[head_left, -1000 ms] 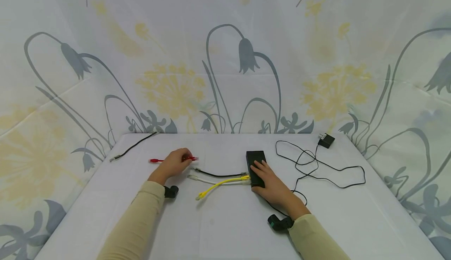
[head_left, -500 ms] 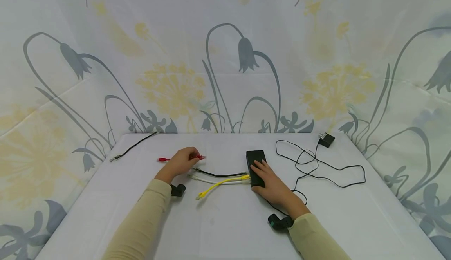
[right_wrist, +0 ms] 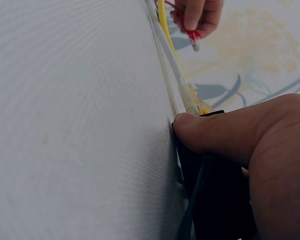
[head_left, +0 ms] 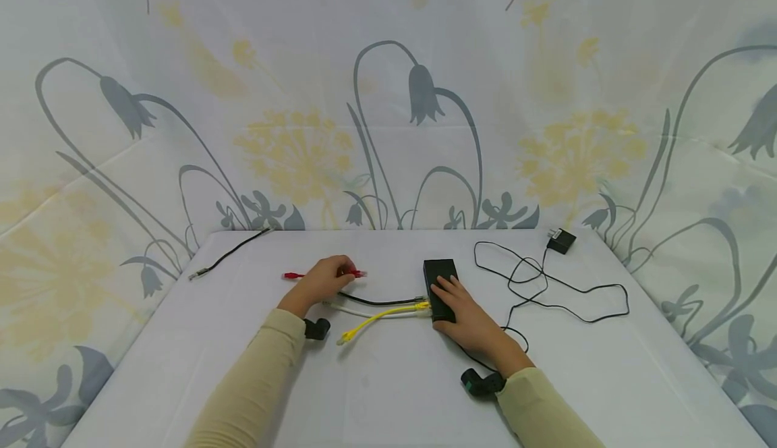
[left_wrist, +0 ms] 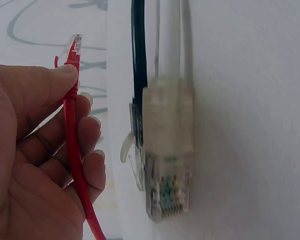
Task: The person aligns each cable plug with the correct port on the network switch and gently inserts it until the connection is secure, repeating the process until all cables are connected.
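Note:
My left hand [head_left: 323, 282] pinches a red Ethernet cable [left_wrist: 72, 135] just behind its clear plug, between thumb and fingers. The plug points right, and the cable's other end trails left. My right hand [head_left: 472, 320] holds a black network switch [head_left: 440, 270] on the table, fingers spread over its top and thumb against its near side. Black [head_left: 379, 301], white [head_left: 358, 312] and yellow [head_left: 379, 316] Ethernet cables run from the switch's left side, their loose ends pointing left. The white cable's loose plug [left_wrist: 167, 150] shows close up in the left wrist view. The sockets are too small to make out.
A short black cable [head_left: 227, 254] lies at the table's back left. At the back right is a black power adapter [head_left: 561, 241], its thin cord [head_left: 583, 292] looped across the white table [head_left: 388, 394]. A flowered cloth [head_left: 291, 63] hangs behind.
My left hand has moved right, carrying the red Ethernet cable toward the network switch. My right hand and the switch have stayed in place.

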`<state>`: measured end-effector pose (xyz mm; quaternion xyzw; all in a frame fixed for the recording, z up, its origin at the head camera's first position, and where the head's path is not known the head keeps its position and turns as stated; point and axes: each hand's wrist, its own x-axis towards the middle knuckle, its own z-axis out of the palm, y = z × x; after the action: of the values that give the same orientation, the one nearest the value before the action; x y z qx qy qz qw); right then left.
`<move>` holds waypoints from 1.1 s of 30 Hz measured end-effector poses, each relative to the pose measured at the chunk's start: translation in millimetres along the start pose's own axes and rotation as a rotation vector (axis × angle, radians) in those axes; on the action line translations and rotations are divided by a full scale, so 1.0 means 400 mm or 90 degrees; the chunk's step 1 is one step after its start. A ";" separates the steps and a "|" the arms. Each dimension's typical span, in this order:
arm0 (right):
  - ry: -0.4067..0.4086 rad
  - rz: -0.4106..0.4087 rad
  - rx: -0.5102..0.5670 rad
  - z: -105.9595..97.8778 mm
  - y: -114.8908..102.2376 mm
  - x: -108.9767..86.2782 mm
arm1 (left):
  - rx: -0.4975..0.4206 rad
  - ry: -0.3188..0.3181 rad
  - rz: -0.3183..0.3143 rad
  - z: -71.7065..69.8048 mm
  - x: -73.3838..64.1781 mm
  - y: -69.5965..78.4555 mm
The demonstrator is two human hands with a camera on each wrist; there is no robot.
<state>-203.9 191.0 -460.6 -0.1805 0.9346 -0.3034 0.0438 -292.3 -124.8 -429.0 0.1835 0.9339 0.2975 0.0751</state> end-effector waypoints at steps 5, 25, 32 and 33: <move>0.000 0.002 -0.002 0.001 -0.001 0.000 | -0.005 0.003 0.002 0.016 0.011 0.006; 0.000 0.005 0.001 0.002 0.001 0.002 | -0.012 -0.001 0.010 0.055 0.027 0.056; -0.001 0.004 0.002 0.002 0.000 0.002 | -0.015 -0.005 0.029 0.068 0.029 0.073; -0.001 0.003 0.001 0.002 0.000 0.002 | -0.014 -0.003 0.034 0.070 0.029 0.075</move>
<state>-204.6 190.4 -461.3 -0.1785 0.9348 -0.3036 0.0453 -287.1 -82.7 -434.4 0.2082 0.9251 0.3093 0.0717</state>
